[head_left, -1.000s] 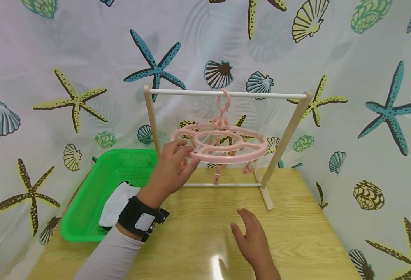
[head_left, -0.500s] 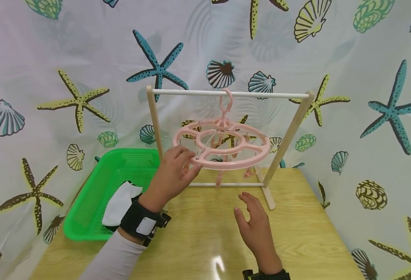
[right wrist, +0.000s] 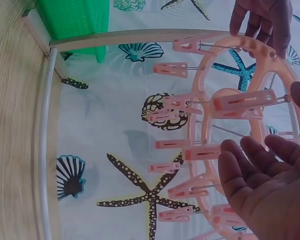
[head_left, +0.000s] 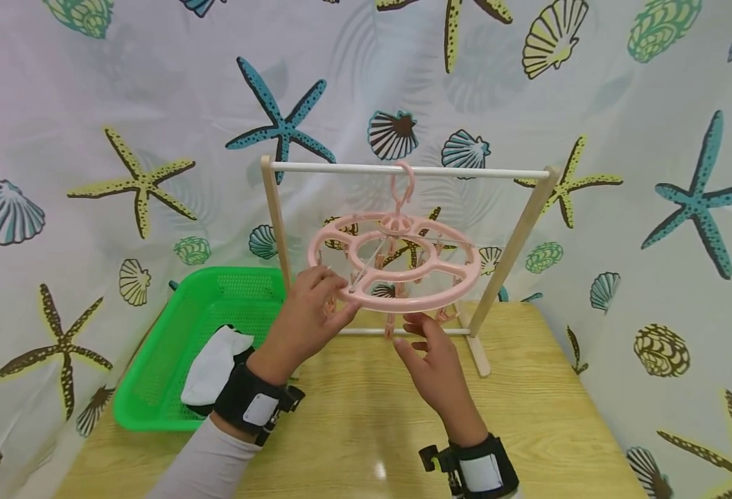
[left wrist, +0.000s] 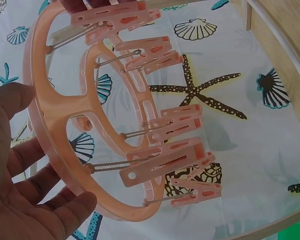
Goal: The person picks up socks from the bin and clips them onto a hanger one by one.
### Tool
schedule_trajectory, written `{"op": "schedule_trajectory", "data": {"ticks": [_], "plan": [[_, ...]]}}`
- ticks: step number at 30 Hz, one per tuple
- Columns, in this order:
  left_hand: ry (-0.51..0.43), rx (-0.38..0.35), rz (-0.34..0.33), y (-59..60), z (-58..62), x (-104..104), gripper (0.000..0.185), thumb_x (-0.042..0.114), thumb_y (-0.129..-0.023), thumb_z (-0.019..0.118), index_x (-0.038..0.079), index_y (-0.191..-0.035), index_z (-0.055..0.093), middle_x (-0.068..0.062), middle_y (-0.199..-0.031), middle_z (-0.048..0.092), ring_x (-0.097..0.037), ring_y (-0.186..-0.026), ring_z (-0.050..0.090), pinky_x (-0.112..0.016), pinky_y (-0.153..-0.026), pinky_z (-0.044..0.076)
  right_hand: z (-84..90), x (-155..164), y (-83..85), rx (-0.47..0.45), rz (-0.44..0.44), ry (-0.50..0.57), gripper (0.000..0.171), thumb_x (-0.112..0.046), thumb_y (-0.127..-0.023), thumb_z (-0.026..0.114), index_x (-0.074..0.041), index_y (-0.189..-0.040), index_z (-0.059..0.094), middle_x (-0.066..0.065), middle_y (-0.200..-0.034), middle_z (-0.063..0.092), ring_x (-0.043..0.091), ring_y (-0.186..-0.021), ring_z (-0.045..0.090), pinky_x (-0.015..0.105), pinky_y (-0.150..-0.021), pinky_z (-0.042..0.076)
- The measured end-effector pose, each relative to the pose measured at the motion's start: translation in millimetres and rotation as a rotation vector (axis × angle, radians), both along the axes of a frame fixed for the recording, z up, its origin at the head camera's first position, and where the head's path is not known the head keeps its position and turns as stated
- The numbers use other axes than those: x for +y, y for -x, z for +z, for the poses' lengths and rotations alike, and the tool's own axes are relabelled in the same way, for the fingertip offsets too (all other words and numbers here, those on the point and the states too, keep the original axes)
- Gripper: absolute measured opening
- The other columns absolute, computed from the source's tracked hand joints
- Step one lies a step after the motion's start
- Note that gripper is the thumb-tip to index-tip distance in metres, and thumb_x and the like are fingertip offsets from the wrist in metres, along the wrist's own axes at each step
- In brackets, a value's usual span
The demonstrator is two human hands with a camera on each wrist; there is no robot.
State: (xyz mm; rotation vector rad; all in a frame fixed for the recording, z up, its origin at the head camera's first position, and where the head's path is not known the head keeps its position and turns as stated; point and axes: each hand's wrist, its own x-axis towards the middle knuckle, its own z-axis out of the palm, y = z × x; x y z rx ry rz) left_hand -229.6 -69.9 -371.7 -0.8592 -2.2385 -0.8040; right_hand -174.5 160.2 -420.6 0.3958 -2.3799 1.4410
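A pink round clip hanger (head_left: 403,303) hangs by its hook from the white rod of a wooden rack. Its ring tilts down toward me. With thumb and fingers on either side of the rim, my left hand (head_left: 306,315) holds the ring at its left front. My right hand (head_left: 434,360) is just below the front rim, fingers bent loosely and spread, with nothing in its grasp. In the right wrist view its fingertips (right wrist: 230,145) are close to the hanging pink clothespins (right wrist: 245,100); whether they touch cannot be told.
A green plastic basket (head_left: 154,388) stands at the left on the wooden table (head_left: 353,416). Inside lies white and black cloth (head_left: 213,367). The rack's right post (head_left: 512,256) stands right of the hanger, and a patterned curtain (head_left: 172,83) hangs behind.
My right hand has risen toward the front rim from lower on the table side. The ring's front edge has tipped lower, while my left hand has kept hold of it.
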Motion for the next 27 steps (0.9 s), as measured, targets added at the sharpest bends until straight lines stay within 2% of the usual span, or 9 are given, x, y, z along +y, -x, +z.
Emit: {"op": "schedule_trajectory", "data": {"ticks": [4, 10, 18, 22, 27], "plan": [[-0.005, 0.014, 0.004, -0.2, -0.4, 0.0, 0.03, 0.023, -0.084, 0.081, 0.002, -0.102, 0.07, -0.009, -0.1, 0.06, -0.032, -0.108, 0.055, -0.046, -0.099, 0.044, 0.5, -4.8, 10.4, -0.084, 0.001, 0.052, 0.046, -0.029, -0.097, 0.066, -0.01, -0.137, 0.053, 0.009, -0.13, 0.06, 0.028, -0.119, 0.058, 0.051, -0.091, 0.05], [-0.029, -0.002, 0.008, -3.0, -2.4, 0.5, 0.031, 0.023, -0.083, 0.082, 0.002, -0.101, 0.069, -0.009, -0.102, 0.06, -0.034, -0.116, 0.052, -0.048, -0.104, 0.041, -1.7, -11.9, 20.4, -0.153, 0.049, 0.178, 0.047, -0.021, -0.096, 0.068, -0.011, -0.14, 0.053, 0.012, -0.122, 0.06, 0.027, -0.115, 0.056, 0.046, -0.088, 0.05], [-0.014, 0.009, 0.026, -2.6, -4.3, 3.7, 0.031, 0.023, -0.083, 0.082, 0.002, -0.101, 0.069, -0.009, -0.104, 0.059, -0.035, -0.116, 0.051, -0.049, -0.105, 0.04, -5.5, -16.4, 19.2, -0.204, 0.045, 0.236, 0.025, -0.017, -0.095, 0.069, -0.004, -0.116, 0.062, 0.011, -0.102, 0.061, 0.027, -0.099, 0.061, 0.038, -0.083, 0.051], [-0.034, 0.014, 0.023, -1.9, -3.2, 4.2, 0.031, 0.024, -0.083, 0.082, 0.002, -0.101, 0.069, -0.01, -0.104, 0.06, -0.036, -0.118, 0.051, -0.05, -0.108, 0.037, -4.6, -17.2, 16.7, -0.215, 0.06, 0.271, 0.023, -0.017, -0.096, 0.068, -0.004, -0.113, 0.06, 0.009, -0.1, 0.058, 0.024, -0.097, 0.06, 0.034, -0.081, 0.052], [-0.063, 0.026, 0.022, -3.2, -3.8, 5.7, 0.031, 0.024, -0.084, 0.081, 0.001, -0.101, 0.069, -0.011, -0.105, 0.061, -0.038, -0.119, 0.051, -0.05, -0.108, 0.037, -4.8, -17.9, 13.0, -0.209, 0.031, 0.301, 0.02, -0.017, -0.095, 0.068, -0.005, -0.11, 0.061, 0.008, -0.094, 0.056, 0.023, -0.087, 0.056, 0.032, -0.074, 0.049]]}}
